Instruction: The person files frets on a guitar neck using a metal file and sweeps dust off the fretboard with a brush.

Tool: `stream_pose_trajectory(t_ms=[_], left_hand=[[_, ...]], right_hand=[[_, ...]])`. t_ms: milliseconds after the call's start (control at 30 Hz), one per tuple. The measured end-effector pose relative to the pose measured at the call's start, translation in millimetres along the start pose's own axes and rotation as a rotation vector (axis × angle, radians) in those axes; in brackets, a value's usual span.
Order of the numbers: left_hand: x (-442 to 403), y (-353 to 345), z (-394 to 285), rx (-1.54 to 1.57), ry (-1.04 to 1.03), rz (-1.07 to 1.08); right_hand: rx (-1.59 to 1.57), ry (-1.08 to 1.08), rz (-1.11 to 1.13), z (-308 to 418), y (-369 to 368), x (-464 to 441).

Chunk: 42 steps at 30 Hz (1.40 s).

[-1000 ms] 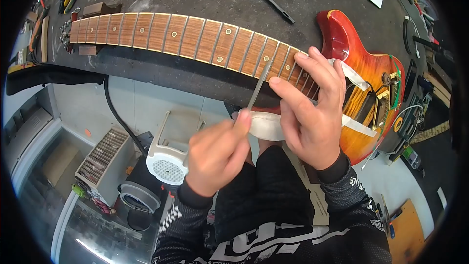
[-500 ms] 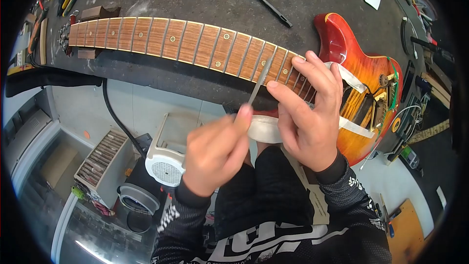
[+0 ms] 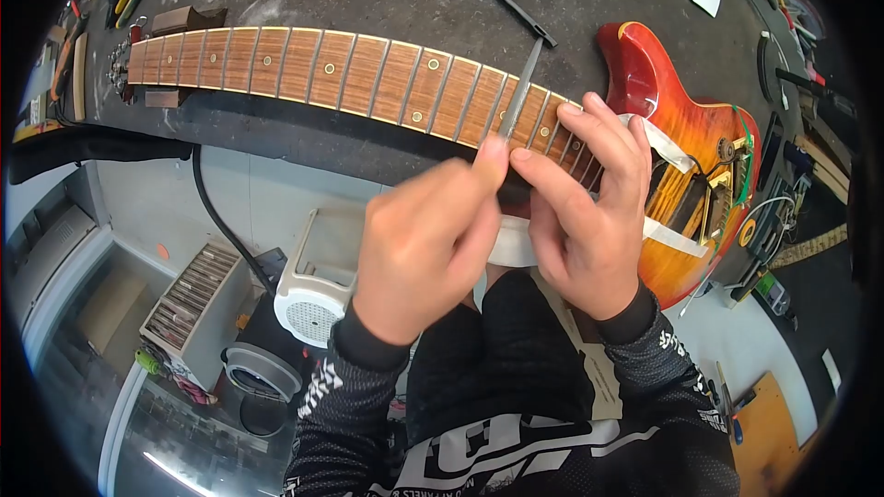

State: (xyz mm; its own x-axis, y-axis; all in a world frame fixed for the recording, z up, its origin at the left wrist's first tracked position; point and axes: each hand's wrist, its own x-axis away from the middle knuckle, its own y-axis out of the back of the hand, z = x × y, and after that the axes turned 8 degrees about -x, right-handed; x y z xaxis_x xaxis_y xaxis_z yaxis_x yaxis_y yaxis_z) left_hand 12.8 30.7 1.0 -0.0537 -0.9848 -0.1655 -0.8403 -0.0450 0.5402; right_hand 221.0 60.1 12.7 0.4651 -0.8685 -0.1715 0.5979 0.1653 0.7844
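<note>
Guitar [image 3: 680, 116], file [image 3: 521, 92] across fretboard [image 3: 354, 74], "APPARELS" shirt [image 3: 543, 444]

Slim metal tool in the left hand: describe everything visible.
The slim metal tool is grey, straight and tapers towards its tip. The left hand grips its near end, hiding it. It slants across the fretboard, tip past the far edge near the brush handle. Whether it touches the fretboard is unclear.
</note>
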Motion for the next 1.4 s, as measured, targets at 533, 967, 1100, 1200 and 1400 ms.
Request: stream_pose_trajectory(t_ms=[533, 967, 1100, 1200, 1400], left_hand=[[30, 20, -20, -0.098, 0.101, 0.065], [-5, 6, -18, -0.077, 0.101, 0.027], [20, 12, -22, -0.08, 0.138, 0.036], [34, 15, -22, -0.075, 0.129, 0.06], [0, 12, -21, -0.082, 0.132, 0.08]], right_hand=[[-0.029, -0.016, 0.007, 3, 2, -2], [-0.022, -0.016, 0.0, 1, 0, 1], [-0.037, -0.01, 0.0, 0, 1, 0], [-0.039, -0.023, 0.013, 1, 2, 0], [-0.033, -0.001, -0.008, -1, 0, 1]])
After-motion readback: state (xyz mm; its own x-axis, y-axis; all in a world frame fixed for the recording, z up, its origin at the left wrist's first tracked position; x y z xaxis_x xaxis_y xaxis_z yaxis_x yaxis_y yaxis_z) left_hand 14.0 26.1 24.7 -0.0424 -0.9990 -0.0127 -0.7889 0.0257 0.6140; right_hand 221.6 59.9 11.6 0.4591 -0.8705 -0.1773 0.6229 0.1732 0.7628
